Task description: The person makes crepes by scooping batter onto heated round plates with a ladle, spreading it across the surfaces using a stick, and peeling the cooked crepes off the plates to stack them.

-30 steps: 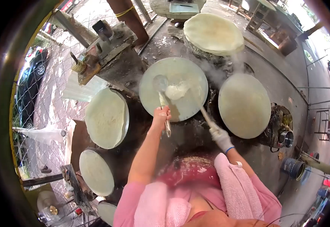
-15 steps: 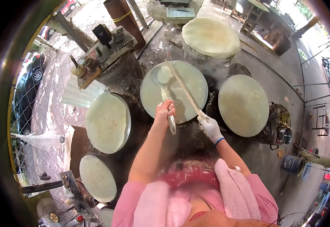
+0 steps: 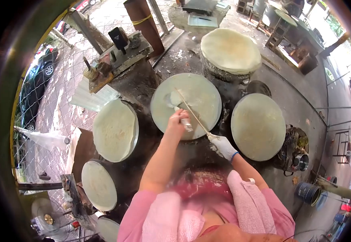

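My bare left hand (image 3: 178, 120) is closed round the pale, batter-coated handle of what looks like a ladle (image 3: 187, 125), above the round griddle (image 3: 158, 105) in the middle. The ladle's bowl is hard to make out against the wet batter. In a white glove, my right hand (image 3: 223, 147) grips the lower end of a long flat wooden stick (image 3: 193, 113) at the griddle's front right edge. The stick slants up and left across the griddle, its far tip near the whitish patch of batter.
Round griddles with pale sheets stand at the right (image 3: 258, 127), left (image 3: 115, 131) and lower left (image 3: 99, 185). A stack of flat rounds (image 3: 230, 50) sits behind. A wire fence (image 3: 50, 105) runs along the left, and a dark bucket (image 3: 307, 193) stands at the right.
My left hand has tilted the ladle, so its handle now points down to the right. The stick has turned and shows a thinner edge. The whole view has shifted slightly downward.
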Available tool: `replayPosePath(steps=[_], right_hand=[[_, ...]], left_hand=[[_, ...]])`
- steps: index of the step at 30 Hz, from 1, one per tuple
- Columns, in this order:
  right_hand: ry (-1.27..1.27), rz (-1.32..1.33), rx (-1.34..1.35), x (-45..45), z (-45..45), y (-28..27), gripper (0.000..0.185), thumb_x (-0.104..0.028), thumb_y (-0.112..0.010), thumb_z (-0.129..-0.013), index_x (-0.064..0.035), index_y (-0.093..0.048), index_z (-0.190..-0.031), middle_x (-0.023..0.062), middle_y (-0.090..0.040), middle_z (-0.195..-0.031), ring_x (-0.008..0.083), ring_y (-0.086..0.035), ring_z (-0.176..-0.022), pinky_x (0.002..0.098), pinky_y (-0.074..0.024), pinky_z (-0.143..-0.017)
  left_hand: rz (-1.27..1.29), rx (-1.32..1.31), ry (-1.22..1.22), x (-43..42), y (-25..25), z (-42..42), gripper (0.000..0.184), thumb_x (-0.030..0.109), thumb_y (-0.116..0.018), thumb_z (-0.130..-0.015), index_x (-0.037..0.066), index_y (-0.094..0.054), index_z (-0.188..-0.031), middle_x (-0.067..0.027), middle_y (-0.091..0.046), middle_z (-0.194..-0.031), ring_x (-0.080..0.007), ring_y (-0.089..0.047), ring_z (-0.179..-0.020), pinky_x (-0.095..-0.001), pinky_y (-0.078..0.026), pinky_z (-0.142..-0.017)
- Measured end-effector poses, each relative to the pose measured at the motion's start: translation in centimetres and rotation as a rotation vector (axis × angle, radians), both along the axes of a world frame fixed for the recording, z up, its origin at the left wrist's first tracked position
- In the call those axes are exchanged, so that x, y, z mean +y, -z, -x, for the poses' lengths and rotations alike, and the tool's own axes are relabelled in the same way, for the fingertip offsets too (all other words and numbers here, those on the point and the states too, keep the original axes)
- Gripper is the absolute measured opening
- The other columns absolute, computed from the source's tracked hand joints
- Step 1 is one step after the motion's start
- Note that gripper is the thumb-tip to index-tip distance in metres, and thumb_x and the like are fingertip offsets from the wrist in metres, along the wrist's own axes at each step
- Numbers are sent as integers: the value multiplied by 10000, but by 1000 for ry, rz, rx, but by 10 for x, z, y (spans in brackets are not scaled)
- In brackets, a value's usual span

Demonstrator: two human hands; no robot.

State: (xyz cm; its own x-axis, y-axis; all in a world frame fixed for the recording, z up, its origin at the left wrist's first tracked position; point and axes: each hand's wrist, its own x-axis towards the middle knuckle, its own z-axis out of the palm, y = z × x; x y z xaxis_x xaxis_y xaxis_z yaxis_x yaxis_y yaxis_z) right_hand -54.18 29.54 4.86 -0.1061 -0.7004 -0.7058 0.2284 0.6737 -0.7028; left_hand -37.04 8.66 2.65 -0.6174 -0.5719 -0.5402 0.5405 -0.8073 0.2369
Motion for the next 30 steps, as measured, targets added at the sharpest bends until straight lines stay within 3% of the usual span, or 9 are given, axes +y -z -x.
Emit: replayPosePath(steps=[2,4,7,12,15,18,21,26,30], right_hand=[[59,130,114,-5,21,-11,436,-362,-668,-931,-183,-626,-1325,-46,-552,-661,41,-435,-481,208,-339,-443],[251,232,139,-19,50,5,448,-342,-666,-935,-157,-612,-1339,-50,-594,-739,40,-475,-550,231,-400,-485],[97,183,459,-53,85,42,489,-344,-656,-931,-113,-585,-1356,-27,-656,-842,65,-528,-617,260,-473,-592],[-242,134,393,-64,59,21,488,-377,-681,-904,-120,-624,-1315,-15,-651,-823,80,-564,-630,266,-490,-591],[96,295,365,-65,68,51,450,-307,-673,-911,-111,-626,-1313,-54,-619,-777,79,-535,-611,245,-464,-574],[-204,201,577,-54,54,58,448,-276,-652,-931,-87,-605,-1334,-42,-616,-799,54,-509,-613,224,-437,-571],[-222,271,211,-56,-17,37,477,-209,-681,-914,-51,-579,-1353,-23,-614,-868,41,-489,-616,206,-421,-563],[-211,354,-87,-129,-194,-3,773,-193,-690,-906,2,-267,-1523,-7,-584,-853,43,-459,-581,202,-343,-485],[-123,534,272,-207,-307,33,958,-319,-774,-828,81,-223,-1502,143,-653,-1127,206,-609,-917,284,-471,-838]], left_hand=[[115,450,-80,-6,16,-43,138,146,-402,-1034,35,-471,-991,35,-435,-708,-58,-444,-504,-210,-329,-420],[74,815,-31,34,-52,-67,300,219,-296,-1074,-8,-482,-1013,40,-333,-602,-58,-400,-406,-236,-236,-431],[184,485,-114,58,-85,-98,368,237,-281,-1085,-83,-443,-1168,34,-367,-620,-65,-411,-374,-264,-267,-452],[82,468,-276,92,-154,-144,337,213,-291,-1079,-93,-402,-1172,5,-408,-676,-74,-432,-384,-264,-249,-454],[73,418,-376,125,-168,-191,322,195,-303,-1075,-96,-408,-1165,-2,-418,-681,-79,-424,-371,-264,-237,-439],[141,22,-492,161,-173,-249,303,193,-354,-1067,-86,-452,-1135,13,-426,-654,-58,-407,-366,-227,-276,-399],[230,-169,-538,192,-164,-317,293,207,-364,-1070,-55,-488,-1113,31,-429,-644,-46,-378,-350,-221,-294,-379],[104,-249,-848,231,-165,-415,267,170,-419,-1052,-73,-530,-1058,1,-430,-636,-75,-317,-340,-207,-259,-338],[169,-256,-909,259,-150,-497,278,177,-430,-1046,-82,-526,-1071,-6,-439,-636,-80,-303,-320,-221,-244,-302]])
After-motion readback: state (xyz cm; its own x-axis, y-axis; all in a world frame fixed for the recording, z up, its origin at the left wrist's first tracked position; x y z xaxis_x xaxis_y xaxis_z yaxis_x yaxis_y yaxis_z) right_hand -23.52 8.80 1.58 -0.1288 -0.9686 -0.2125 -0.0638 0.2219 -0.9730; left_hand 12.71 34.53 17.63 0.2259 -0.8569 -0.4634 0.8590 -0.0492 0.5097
